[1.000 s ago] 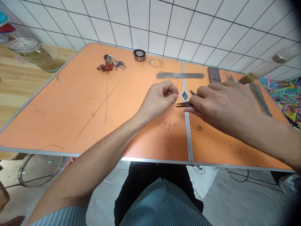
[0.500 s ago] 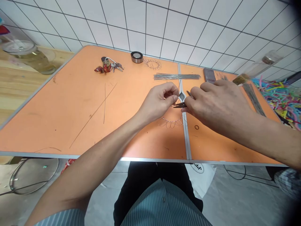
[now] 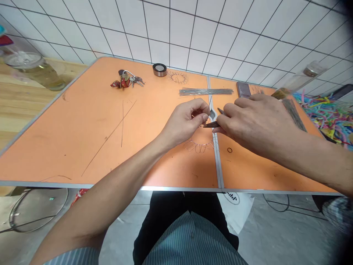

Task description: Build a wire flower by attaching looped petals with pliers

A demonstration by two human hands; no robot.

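Observation:
Near the table's metal seam, my left hand (image 3: pixel 187 119) pinches a thin wire piece between thumb and fingertips. Just right of it, my right hand (image 3: pixel 248 119) is wrapped round dark-tipped pliers (image 3: pixel 211 125), whose jaws point left toward the left fingertips. A looped wire ring (image 3: pixel 200 147) extends below my fingers, and its upper part is hidden by the left hand. Beyond the hands lies a bundle of straight wires (image 3: pixel 205 91). Whether the plier jaws touch the wire is too small to tell.
Keys (image 3: pixel 129 79), a tape roll (image 3: pixel 159 69) and another wire ring (image 3: pixel 178 77) lie along the back. A grey block (image 3: pixel 243 89) stands behind my right hand. Loose wires (image 3: pixel 110 134) cross at left. Colourful strips (image 3: pixel 331 114) and a clear tube (image 3: pixel 303 79) are at right.
The whole view has shifted slightly. Both hands keep nearly the same pose, and the plier jaws look closer together than before.

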